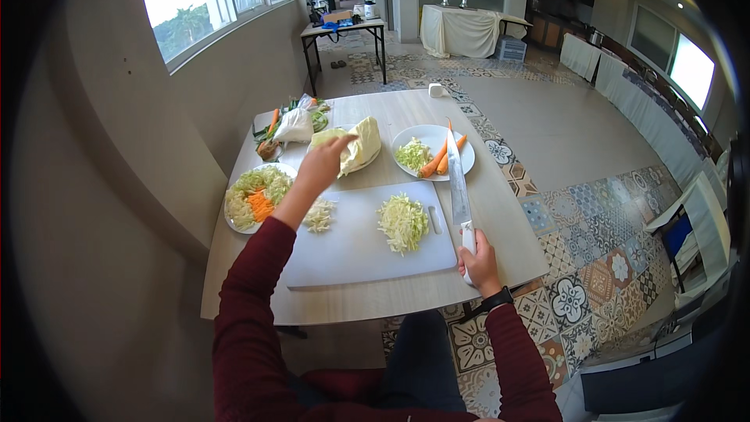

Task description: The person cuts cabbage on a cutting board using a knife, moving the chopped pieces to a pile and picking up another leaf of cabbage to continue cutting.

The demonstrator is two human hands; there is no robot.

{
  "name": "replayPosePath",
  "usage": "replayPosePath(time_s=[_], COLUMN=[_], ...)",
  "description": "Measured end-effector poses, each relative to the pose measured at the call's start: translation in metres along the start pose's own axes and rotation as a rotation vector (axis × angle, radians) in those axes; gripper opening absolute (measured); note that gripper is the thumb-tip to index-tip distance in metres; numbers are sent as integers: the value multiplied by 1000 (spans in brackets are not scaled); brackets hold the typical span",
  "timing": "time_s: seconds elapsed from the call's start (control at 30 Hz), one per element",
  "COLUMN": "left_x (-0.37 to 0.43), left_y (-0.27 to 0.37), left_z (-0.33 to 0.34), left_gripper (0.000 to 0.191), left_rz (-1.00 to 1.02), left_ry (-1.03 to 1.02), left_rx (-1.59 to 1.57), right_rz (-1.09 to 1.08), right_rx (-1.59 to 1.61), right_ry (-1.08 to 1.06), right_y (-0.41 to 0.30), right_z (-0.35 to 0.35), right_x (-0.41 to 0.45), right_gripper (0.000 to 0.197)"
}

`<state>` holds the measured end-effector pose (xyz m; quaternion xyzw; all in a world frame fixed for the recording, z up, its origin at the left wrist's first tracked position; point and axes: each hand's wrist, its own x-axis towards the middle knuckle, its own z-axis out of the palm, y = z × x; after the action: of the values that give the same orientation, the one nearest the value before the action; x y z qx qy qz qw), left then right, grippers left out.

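My right hand (481, 262) grips the white handle of a chef's knife (459, 187) beside the cutting board's right edge. The blade points away from me, its tip over a white plate (404, 136) with whole carrots (434, 163) and shredded cabbage (413, 154). My left hand (323, 165) reaches over cut cabbage pieces (366, 139) on another plate. Its fingers are partly hidden, so contact with the cabbage is unclear. On the white cutting board (351, 258) lie a pile of shredded cabbage (403, 224) at right and a paler shredded pile (319, 215) at left, partly behind my forearm.
A plate of shredded cabbage and carrot (261, 200) stands at the table's left. Behind it are a plastic bag of white contents (295, 126) and assorted vegetables (268, 149). A small white object (435, 90) sits at the far edge. A wall (176, 123) runs close along the left.
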<state>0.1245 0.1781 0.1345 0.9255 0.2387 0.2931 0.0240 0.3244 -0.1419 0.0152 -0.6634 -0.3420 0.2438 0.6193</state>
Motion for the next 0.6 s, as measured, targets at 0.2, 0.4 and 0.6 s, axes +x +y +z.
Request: replayPosePath(time_s=[0.2, 0.4, 0.6], left_x=[-99, -92, -11], left_y=[39, 38, -56], left_z=[18, -5, 25], left_gripper=[59, 47, 28], left_rz=[234, 234, -134], left_ry=[-290, -303, -3], left_rx=[87, -262, -52], right_rz=[-3, 4, 2], right_rx=[-27, -37, -35], right_ry=[-12, -1, 3], right_y=[-2, 1, -4], right_z=[3, 3, 4], right_x=[1, 2, 4], right_gripper=[23, 24, 24])
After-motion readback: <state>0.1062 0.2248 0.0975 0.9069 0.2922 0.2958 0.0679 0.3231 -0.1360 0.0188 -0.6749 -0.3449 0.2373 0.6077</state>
